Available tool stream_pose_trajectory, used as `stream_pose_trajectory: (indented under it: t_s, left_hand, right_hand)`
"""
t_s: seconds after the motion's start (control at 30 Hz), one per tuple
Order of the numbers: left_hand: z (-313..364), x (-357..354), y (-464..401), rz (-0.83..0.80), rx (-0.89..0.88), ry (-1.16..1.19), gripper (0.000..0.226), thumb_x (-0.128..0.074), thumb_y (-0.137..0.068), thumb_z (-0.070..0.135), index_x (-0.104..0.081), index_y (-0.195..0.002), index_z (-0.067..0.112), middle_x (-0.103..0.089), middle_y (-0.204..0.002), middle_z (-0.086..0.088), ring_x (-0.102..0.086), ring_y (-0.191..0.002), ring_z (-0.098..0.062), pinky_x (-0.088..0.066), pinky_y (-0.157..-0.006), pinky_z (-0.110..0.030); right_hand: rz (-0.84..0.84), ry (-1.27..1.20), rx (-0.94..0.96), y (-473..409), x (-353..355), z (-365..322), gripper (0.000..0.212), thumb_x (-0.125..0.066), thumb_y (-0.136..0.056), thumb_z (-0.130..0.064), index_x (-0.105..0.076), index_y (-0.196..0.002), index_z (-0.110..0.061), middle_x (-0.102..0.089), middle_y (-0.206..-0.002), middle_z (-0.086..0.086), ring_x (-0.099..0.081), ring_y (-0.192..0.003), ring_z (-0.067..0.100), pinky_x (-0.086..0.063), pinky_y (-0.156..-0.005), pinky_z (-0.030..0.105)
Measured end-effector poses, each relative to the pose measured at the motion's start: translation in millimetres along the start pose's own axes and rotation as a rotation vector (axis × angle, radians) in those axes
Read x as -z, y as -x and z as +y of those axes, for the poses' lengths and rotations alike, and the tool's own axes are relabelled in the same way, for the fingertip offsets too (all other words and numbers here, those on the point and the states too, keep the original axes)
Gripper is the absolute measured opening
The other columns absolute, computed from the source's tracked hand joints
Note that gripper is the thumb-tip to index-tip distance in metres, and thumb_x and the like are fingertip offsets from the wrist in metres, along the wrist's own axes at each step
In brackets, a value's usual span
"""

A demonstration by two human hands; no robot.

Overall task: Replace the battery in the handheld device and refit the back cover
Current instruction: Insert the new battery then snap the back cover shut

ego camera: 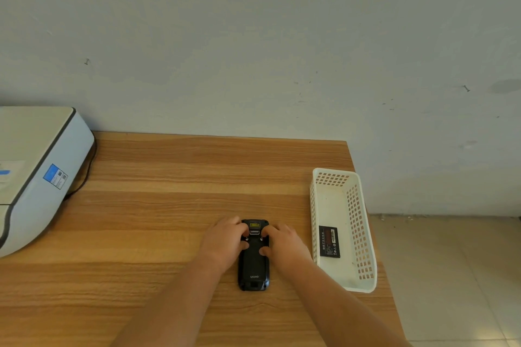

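Left hand (pixel 225 242): palm down, fingers curled inward, thumb tucked toward centre. Right hand (pixel 284 242): mirrored pose, fingers bent, thumb inward. Both forearms bare, converging forward.

Items counted: one handheld device (pixel 253 262); one battery (pixel 329 241); one white basket (pixel 357 217); one printer (pixel 33 172); one wooden table (pixel 158 205); two hands, left hand (pixel 224 241) and right hand (pixel 284 242).

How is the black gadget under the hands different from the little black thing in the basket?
The device is longer and lies on the table; the battery is smaller and lies in the white basket. Both hands hold the device; nothing touches the battery. The battery has a printed label. Both are black and lie flat.
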State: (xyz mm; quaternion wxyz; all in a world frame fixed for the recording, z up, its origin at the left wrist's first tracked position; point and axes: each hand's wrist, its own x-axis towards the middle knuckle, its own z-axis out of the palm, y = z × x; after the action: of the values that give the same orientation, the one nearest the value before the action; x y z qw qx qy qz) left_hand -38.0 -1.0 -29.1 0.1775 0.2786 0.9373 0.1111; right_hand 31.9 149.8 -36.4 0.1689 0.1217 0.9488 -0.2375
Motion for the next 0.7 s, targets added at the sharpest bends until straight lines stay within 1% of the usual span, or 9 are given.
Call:
stream_pose_trajectory:
  t_s: [0.13, 0.3, 0.37, 0.57, 0.7]
  left_hand:
    - [1, 5, -2, -0.029, -0.056, -0.058, 0.028, -0.064, -0.091, 0.032, -0.061, -0.119, 0.028, -0.055, -0.116, 0.007, -0.051, -0.112, -0.015, -0.042, -0.094, -0.032]
    - [1, 11, -7, -0.066, -0.064, -0.089, 0.028, -0.066, -0.09, 0.033, -0.062, -0.117, 0.028, -0.054, -0.113, 0.007, -0.048, -0.112, -0.015, -0.04, -0.099, -0.033]
    - [0, 13, -9, -0.086, -0.068, -0.108, 0.028, -0.066, -0.089, 0.035, -0.063, -0.116, 0.028, -0.055, -0.113, 0.007, -0.048, -0.113, -0.016, -0.038, -0.101, -0.035]
    - [-2, 16, -17, -0.171, -0.115, -0.152, 0.026, -0.066, -0.088, 0.035, -0.062, -0.113, 0.027, -0.056, -0.114, 0.006, -0.047, -0.117, -0.018, -0.038, -0.102, -0.039]
    - [-3, 16, -18, -0.176, -0.103, -0.136, 0.024, -0.067, -0.088, 0.035, -0.062, -0.11, 0.027, -0.057, -0.113, 0.007, -0.048, -0.115, -0.016, -0.038, -0.101, -0.038]
  right_hand:
    - [-0.023, 0.116, 0.071, -3, 7, -3, 0.04, -0.063, -0.089, -0.032, -0.052, -0.127, -0.027, -0.046, -0.132, -0.002, -0.041, -0.122, 0.019, -0.042, -0.098, 0.037]
    - [-0.053, 0.199, 0.12, -7, 12, -3, 0.035, -0.062, -0.089, -0.034, -0.054, -0.122, -0.026, -0.046, -0.131, 0.001, -0.041, -0.122, 0.022, -0.041, -0.099, 0.04]
    - [-0.064, 0.219, 0.127, -9, 13, -3, 0.035, -0.062, -0.089, -0.035, -0.054, -0.122, -0.027, -0.047, -0.131, 0.0, -0.041, -0.122, 0.023, -0.041, -0.099, 0.04]
    - [-0.081, 0.255, 0.137, -12, 16, -3, 0.035, -0.063, -0.088, -0.037, -0.055, -0.12, -0.026, -0.049, -0.127, 0.0, -0.043, -0.119, 0.022, -0.041, -0.098, 0.04]
    - [-0.077, 0.228, 0.121, -14, 16, -3, 0.036, -0.065, -0.086, -0.038, -0.056, -0.119, -0.025, -0.05, -0.126, -0.001, -0.043, -0.119, 0.021, -0.041, -0.098, 0.039]
